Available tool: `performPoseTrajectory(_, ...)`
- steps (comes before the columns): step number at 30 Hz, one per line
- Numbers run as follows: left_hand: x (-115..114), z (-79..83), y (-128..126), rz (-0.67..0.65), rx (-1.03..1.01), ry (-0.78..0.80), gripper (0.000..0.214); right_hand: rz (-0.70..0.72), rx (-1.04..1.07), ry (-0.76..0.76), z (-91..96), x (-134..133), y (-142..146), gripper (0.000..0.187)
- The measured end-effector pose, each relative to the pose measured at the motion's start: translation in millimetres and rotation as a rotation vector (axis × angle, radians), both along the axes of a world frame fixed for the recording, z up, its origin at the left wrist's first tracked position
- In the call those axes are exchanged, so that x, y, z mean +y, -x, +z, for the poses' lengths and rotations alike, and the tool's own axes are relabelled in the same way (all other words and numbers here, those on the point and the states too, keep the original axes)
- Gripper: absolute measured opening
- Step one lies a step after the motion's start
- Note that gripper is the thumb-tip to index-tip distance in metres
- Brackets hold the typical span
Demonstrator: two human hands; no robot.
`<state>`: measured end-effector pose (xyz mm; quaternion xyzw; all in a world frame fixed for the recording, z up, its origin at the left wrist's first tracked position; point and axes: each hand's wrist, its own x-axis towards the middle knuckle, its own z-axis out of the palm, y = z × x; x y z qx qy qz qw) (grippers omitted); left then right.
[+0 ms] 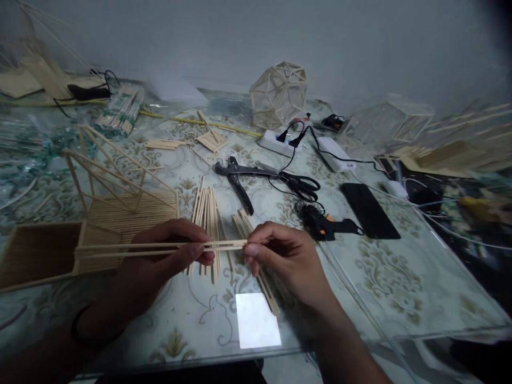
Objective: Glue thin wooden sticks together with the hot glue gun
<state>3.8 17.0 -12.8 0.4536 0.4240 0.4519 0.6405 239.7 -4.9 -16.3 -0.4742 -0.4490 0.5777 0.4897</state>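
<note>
Between my two hands lie a few thin wooden sticks (160,246), held level above the table. My left hand (172,248) pinches them near the middle of their length. The fingertips of my right hand (280,253) close on their right ends, where the sticks come together. Below and behind the hands, a bundle of loose sticks (208,213) rests on the patterned cloth, with more sticks (266,290) under my right hand. To the left stands a stick-built model (132,205) with a slanted open frame and a boxy base, partly hidden by my left hand.
A ratchet cutter (238,184), scissors (302,184), a glue gun (328,224) and a black phone (370,210) lie beyond my right hand. Farther back are a power strip (280,143) with cords, a stick polyhedron (279,95) and packaged sticks (120,109). The table edge runs close in front.
</note>
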Motion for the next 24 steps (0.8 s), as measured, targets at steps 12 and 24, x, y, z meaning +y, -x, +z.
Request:
performPoseTrajectory(12,1.7,0.9,-0.8,-0.051,-0.036,-0.040,0.002,-0.088,-0.113,-0.153,-5.2,-3.8,1.6,0.019)
performPoseTrajectory(24,1.8,8.0,-3.8,-0.087,-0.088,-0.011,0.003,-0.021,-0.030,-0.070,1.0,-5.3,2.2,0.020)
